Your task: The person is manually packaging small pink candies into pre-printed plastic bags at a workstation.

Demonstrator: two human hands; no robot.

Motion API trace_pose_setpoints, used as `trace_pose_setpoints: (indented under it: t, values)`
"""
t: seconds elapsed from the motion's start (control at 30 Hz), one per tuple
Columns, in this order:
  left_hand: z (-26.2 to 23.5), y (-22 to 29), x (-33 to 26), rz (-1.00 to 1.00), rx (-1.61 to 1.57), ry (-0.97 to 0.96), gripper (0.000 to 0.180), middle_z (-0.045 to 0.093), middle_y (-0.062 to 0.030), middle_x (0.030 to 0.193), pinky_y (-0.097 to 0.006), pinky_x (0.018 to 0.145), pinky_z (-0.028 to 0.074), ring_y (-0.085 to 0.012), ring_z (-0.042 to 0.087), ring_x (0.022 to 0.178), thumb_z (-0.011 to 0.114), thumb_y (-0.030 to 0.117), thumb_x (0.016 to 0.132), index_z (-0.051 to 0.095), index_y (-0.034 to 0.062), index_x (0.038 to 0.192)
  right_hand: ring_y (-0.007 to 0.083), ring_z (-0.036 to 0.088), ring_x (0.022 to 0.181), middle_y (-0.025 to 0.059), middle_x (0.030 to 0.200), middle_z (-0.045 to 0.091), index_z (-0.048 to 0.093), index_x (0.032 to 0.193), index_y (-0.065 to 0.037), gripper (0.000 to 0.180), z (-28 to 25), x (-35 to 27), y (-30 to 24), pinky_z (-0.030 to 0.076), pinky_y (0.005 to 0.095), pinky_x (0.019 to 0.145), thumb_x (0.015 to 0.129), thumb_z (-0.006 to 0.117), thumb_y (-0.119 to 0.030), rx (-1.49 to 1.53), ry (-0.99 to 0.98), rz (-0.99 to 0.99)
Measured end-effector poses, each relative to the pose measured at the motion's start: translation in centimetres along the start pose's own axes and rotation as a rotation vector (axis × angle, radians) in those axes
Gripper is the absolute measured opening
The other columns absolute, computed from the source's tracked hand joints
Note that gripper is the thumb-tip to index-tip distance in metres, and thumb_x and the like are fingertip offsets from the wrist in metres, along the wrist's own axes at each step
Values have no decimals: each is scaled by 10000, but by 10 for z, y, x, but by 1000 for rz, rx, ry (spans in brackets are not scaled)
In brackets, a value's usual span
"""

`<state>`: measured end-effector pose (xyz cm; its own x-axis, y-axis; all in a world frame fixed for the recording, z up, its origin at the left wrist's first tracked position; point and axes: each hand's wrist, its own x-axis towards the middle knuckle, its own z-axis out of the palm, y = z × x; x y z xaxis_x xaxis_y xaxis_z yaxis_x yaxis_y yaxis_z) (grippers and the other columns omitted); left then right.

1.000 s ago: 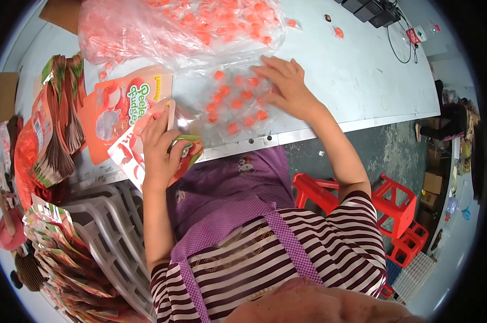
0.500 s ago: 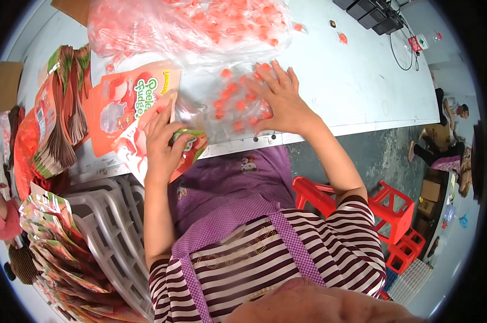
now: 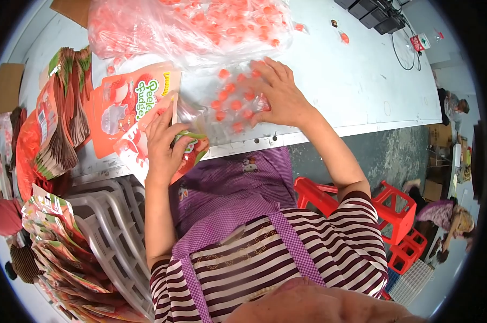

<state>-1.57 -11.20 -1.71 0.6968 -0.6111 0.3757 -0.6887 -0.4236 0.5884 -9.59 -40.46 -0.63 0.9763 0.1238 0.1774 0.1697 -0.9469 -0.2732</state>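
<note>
Near the table edge, my left hand [image 3: 165, 140] is closed around a pink and red printed pouch [image 3: 129, 144], its mouth tilted toward the right. Just past that mouth lie several red candies [image 3: 235, 104] in clear wrappers, loosely gathered on the white tabletop. Over their right side rests my right hand [image 3: 286, 101], palm down, fingers stretched and slightly bent, thumb apart. Some candies are hidden beneath it. Flat pouches [image 3: 111, 110] of the same print lie stacked to the left of my left hand.
A big clear bag of wrapped candies [image 3: 189, 29] lies at the back. Bundled pouches [image 3: 60, 126] stand on the left, above grey plastic crates [image 3: 101, 226] and a heap of pouches [image 3: 65, 242]. Black devices [image 3: 375, 16] sit far right; red stools [image 3: 397, 212] stand below. Other people are beyond.
My right hand's spread fingers have drawn closer together, and the hand has shifted slightly over the candies, some of which moved. My left hand keeps the pouch in nearly the same place.
</note>
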Motion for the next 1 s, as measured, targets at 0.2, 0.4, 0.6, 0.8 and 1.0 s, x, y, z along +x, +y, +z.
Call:
trace_pose_setpoints:
  t: [0.2,0.4,0.6,0.8,1.0]
  values:
    - [-2,2,1,1,25,-33,220,503,-168,1284,-402,975,314,-313,472,1139,718,123,683,647,68,884,362,207,1328,90,1398,353,470,1297,-217,863,-1,7,1,130,521,1095,532,775,-471,-4,-6,-64]
    - [-3,1,1,2,19,-38,230,502,-171,1283,-401,973,311,-313,474,1136,714,122,682,649,63,894,343,293,1272,61,1391,385,457,1313,-194,842,2,6,0,216,487,1042,573,745,-474,34,-28,-54]
    - [-2,0,2,2,18,-29,241,511,-182,1266,-400,969,315,-313,475,1134,712,124,683,656,70,911,298,362,1220,34,1362,428,477,1293,-174,804,3,6,-1,260,448,979,592,711,-490,-19,45,-123]
    - [-1,1,1,-5,8,-29,225,514,-168,1267,-398,970,314,-311,477,1134,713,132,684,656,66,892,256,420,1139,19,1300,470,540,1226,-196,727,3,2,-1,267,434,953,586,697,-504,-12,31,-141]
    - [-2,1,1,-15,19,-35,223,511,-162,1275,-396,972,315,-316,474,1141,712,110,675,655,63,885,210,483,899,2,1071,539,650,986,-189,436,-1,-4,-3,387,356,812,615,721,-408,-58,134,-117]
